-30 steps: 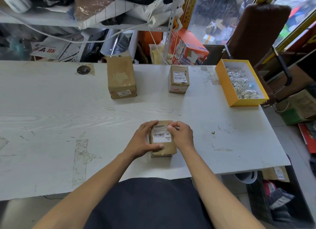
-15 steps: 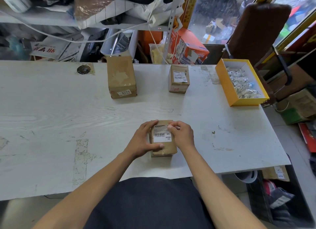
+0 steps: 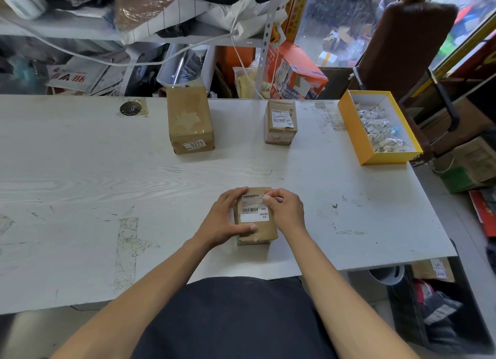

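Note:
A small brown cardboard box (image 3: 259, 231) with a white barcode label (image 3: 253, 214) lies on the white table (image 3: 107, 197) near its front edge. My left hand (image 3: 226, 219) grips the box's left side, thumb across its top and fingers over the far left corner. My right hand (image 3: 285, 210) rests on the box's right side, its curled fingertips pinching at the label's upper right corner. The box's right side is hidden behind that hand.
Further back stand a larger brown box marked 0275 (image 3: 190, 122) and a smaller labelled box (image 3: 280, 121). A yellow tray (image 3: 351, 128) of small wrapped pieces sits at the right edge. Cluttered shelves run behind; a brown chair (image 3: 402, 45) stands at the back right.
Hardly anything has moved. My right fingertips have shifted slightly at the label's upper right corner; the box and left hand stay in place.

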A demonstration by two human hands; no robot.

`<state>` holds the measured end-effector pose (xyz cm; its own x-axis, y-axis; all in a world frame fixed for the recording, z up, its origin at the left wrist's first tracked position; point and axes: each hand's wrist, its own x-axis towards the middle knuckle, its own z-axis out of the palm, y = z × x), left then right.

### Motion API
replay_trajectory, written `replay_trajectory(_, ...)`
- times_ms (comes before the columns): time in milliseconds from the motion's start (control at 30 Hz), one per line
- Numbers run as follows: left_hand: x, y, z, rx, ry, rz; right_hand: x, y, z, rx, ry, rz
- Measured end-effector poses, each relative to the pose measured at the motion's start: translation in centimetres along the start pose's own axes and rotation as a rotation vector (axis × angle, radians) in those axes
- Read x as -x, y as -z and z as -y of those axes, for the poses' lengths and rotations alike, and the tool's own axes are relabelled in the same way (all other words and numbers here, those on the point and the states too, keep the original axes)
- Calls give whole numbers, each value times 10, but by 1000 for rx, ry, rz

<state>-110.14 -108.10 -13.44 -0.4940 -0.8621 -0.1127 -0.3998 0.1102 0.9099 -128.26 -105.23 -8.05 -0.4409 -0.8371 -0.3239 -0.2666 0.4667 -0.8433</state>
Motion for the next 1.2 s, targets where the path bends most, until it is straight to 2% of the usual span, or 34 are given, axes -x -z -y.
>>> replay_trajectory(1200,1,1,-2,13,-2,-1,-1,-1,-3,-16,7,3)
